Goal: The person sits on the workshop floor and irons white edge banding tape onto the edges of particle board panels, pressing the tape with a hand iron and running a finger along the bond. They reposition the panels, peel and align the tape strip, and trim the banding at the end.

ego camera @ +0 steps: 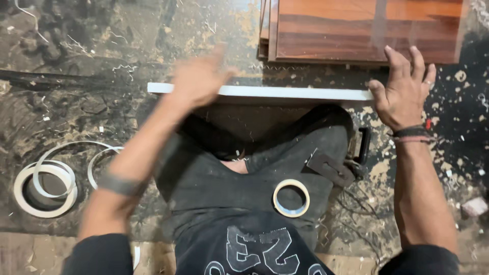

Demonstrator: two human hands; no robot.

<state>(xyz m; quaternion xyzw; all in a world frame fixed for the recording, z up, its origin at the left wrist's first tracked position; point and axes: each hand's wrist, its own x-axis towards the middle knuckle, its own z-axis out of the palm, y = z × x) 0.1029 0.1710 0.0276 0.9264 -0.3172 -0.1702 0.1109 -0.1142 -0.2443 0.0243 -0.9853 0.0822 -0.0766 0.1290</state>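
Observation:
A long white-edged board (285, 92) stands on edge across the floor in front of my knees. My left hand (199, 77) is blurred with motion over its left part, fingers loosely together; I cannot tell if it touches the board. My right hand (404, 91) rests at the board's right end, fingers spread, thumb against the edge. A roll of tape (291, 198) lies on my dark-trousered lap.
Reddish-brown wood panels (364, 29) lie stacked beyond the board. A coil of white edge banding (46, 186) sits on the dirty floor at left. A dark tool with a handle (342, 162) lies by my right knee. Glue spots and shavings litter the floor.

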